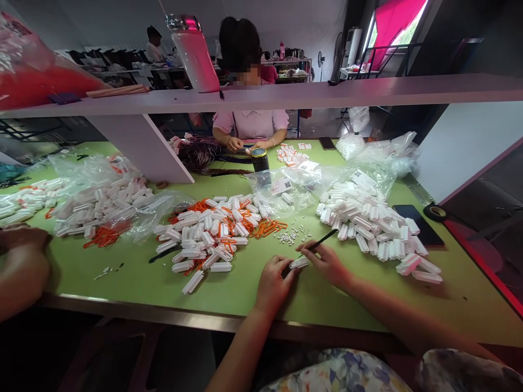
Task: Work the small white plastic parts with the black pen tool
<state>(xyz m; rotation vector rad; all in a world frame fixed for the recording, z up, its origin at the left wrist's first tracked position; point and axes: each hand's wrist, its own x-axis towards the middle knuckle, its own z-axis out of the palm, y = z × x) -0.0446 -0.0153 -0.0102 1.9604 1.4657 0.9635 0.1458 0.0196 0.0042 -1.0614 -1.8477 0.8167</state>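
My left hand [277, 279] pinches a small white plastic block [298, 263] with rows of openings, low over the green table [229, 305]. A thin black tool [323, 239] is in my right hand [327, 262], its tip angled down at the block. Just beyond my hands lie many tiny white pieces [289, 236]. To their left is a heap of white blocks [196, 239] mixed with orange loops [267, 227]. Another heap of white blocks [368, 218] lies to the right of the tool, with a few pieces at its near right end.
A dark flat device [420, 226] and a black tape roll [435, 212] lie at the right. Clear bags [286, 190] and a dark can [260, 160] stand beyond the heaps. Across the table a person [251, 122] works under a shelf [286, 99]. Another person's arm [24, 267] rests at the left.
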